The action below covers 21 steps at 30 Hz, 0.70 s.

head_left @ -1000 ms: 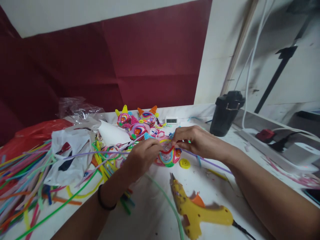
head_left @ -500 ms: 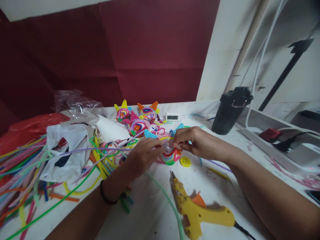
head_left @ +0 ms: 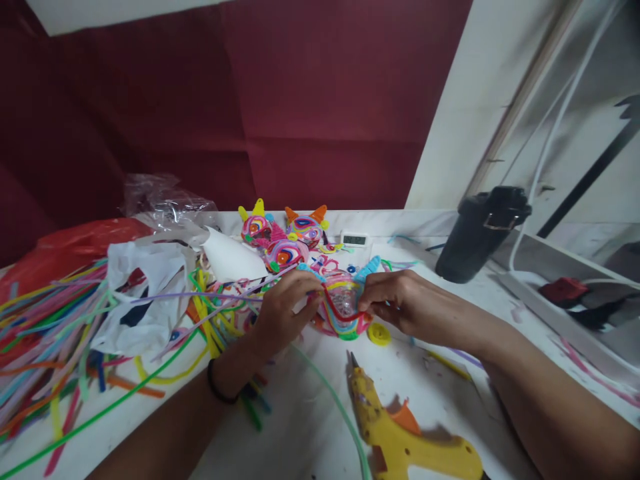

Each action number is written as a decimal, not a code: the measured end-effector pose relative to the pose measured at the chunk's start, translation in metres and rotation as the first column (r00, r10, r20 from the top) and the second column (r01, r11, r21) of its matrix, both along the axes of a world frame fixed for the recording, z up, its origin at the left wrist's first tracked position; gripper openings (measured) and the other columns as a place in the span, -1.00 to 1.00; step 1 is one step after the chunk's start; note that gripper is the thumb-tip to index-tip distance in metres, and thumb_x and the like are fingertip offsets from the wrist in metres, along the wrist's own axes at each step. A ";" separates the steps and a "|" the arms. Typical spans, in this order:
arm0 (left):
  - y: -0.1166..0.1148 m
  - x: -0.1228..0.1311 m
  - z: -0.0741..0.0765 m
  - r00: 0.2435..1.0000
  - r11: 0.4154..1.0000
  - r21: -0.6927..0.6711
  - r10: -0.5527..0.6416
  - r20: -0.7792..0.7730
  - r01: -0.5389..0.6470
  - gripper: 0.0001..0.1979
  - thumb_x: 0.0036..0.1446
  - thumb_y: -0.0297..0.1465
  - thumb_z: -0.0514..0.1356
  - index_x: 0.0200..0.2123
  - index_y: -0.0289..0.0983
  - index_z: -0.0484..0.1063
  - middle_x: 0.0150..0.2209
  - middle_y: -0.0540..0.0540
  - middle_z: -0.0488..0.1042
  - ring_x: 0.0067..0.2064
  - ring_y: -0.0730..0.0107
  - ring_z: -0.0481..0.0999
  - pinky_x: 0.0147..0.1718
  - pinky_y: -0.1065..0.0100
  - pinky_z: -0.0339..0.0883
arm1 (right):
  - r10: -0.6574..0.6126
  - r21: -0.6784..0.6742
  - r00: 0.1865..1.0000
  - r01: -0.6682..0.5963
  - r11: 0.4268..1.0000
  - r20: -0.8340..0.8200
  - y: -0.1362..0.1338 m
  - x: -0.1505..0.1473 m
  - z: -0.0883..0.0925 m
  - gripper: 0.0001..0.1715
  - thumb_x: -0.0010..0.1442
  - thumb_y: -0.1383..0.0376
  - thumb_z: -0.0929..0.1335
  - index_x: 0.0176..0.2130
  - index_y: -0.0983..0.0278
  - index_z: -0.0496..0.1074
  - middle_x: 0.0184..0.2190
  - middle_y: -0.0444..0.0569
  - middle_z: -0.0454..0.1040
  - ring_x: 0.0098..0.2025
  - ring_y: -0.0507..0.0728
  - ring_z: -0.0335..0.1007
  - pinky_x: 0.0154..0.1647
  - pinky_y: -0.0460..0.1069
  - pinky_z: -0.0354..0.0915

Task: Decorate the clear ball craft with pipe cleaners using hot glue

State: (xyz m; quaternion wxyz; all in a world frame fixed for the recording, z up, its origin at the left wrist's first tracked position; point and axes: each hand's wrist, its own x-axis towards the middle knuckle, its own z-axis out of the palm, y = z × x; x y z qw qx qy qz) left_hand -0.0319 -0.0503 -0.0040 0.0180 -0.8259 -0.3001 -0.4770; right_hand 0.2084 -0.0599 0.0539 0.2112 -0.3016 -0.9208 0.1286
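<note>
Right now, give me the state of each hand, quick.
Left hand: closed, thumb and fingers pinching the red strip.
Right hand: closed, pinching the same strip farther right.

Faces an off-white wall (head_left: pixel 473 100) mostly hidden behind a creased maroon sheet (head_left: pixel 340 93). Has a low, marbled white ledge (head_left: pixel 415 221) along the back of the white desk (head_left: pixel 305 427). Is dimly lit.

legible text: none | white digital display (head_left: pixel 355 240): digits too small
</note>
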 end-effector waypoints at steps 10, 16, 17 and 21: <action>-0.004 0.000 -0.003 0.990 0.992 0.126 -0.007 -0.143 0.025 -0.86 0.28 -0.44 0.12 -0.13 -0.25 0.44 -0.13 -0.13 0.52 -0.09 0.36 0.50 -0.08 0.30 0.39 | 0.001 -0.111 0.999 0.003 0.994 0.037 -0.003 -0.002 -0.001 -0.73 0.09 0.53 0.30 -0.40 0.24 0.53 -0.46 -0.08 0.53 -0.43 0.06 0.39 -0.37 -0.10 0.21; -0.005 -0.005 -0.008 0.971 0.964 0.261 0.017 -0.240 0.048 -0.84 0.21 -0.45 0.19 -0.12 -0.26 0.44 -0.11 -0.18 0.49 -0.06 0.28 0.48 -0.03 0.19 0.36 | 0.012 -0.145 0.994 0.003 0.989 0.106 -0.005 -0.004 0.000 -0.68 0.07 0.58 0.26 -0.42 0.26 0.50 -0.45 -0.09 0.52 -0.43 0.05 0.37 -0.36 -0.10 0.20; -0.005 -0.006 -0.009 0.967 0.959 0.278 0.019 -0.254 0.054 -0.84 0.20 -0.46 0.20 -0.12 -0.26 0.44 -0.12 -0.18 0.50 -0.06 0.26 0.48 -0.02 0.17 0.36 | 0.011 -0.148 0.993 0.006 0.989 0.115 -0.005 -0.004 0.001 -0.67 0.07 0.60 0.25 -0.42 0.26 0.49 -0.45 -0.10 0.52 -0.43 0.04 0.37 -0.36 -0.10 0.20; -0.006 -0.007 -0.009 0.954 0.945 0.321 0.034 -0.299 0.067 -0.81 0.18 -0.45 0.22 -0.11 -0.28 0.42 -0.13 -0.18 0.52 -0.04 0.24 0.48 0.00 0.12 0.35 | 0.010 -0.154 0.993 0.008 0.988 0.118 -0.006 -0.005 0.002 -0.66 0.05 0.62 0.25 -0.40 0.28 0.50 -0.42 -0.09 0.53 -0.40 0.04 0.40 -0.34 -0.10 0.20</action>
